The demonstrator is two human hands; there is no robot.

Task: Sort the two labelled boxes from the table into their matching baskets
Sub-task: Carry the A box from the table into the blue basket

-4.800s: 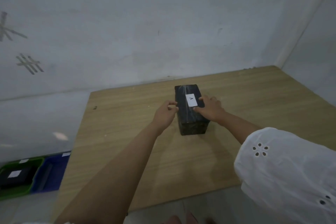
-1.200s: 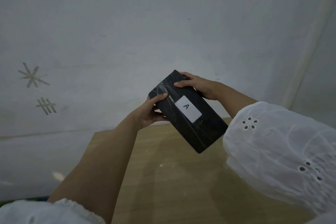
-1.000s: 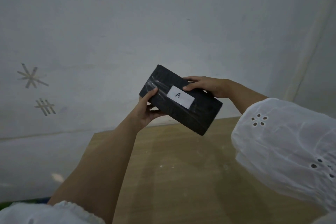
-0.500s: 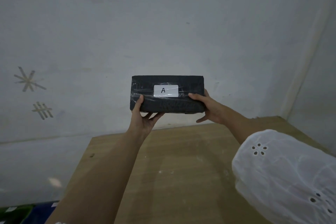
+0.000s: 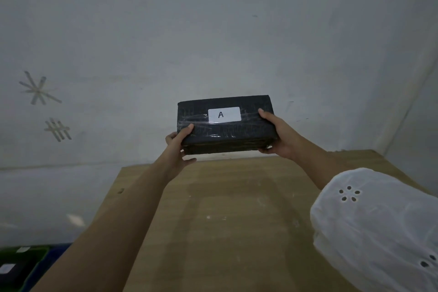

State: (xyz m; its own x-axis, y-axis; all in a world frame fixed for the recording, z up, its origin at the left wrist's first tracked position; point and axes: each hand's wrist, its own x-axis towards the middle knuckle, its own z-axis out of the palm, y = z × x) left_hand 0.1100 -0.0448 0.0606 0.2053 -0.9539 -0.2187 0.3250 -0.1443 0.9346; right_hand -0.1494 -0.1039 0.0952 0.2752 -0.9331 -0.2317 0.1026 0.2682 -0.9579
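Observation:
A black box (image 5: 225, 130) wrapped in clear tape, with a white label reading "A", is held level in the air above the far end of the wooden table (image 5: 237, 220). My left hand (image 5: 179, 147) grips its lower left corner, thumb on the front face. My right hand (image 5: 276, 136) holds its right end from below and behind. At the bottom left corner, on the floor, a green basket (image 5: 35, 253) holds a black box (image 5: 9, 270) with a white label; a blue basket (image 5: 60, 250) stands beside it, mostly hidden by my left arm.
A grey-white wall rises behind the table, with tape marks (image 5: 39, 90) at the left. A second wall meets it at the right. My white sleeve (image 5: 379, 225) covers the table's near right part.
The box left the table, was raised and turned from tilted to level with the label facing me. In the last half second it barely moved; the view dipped a little.

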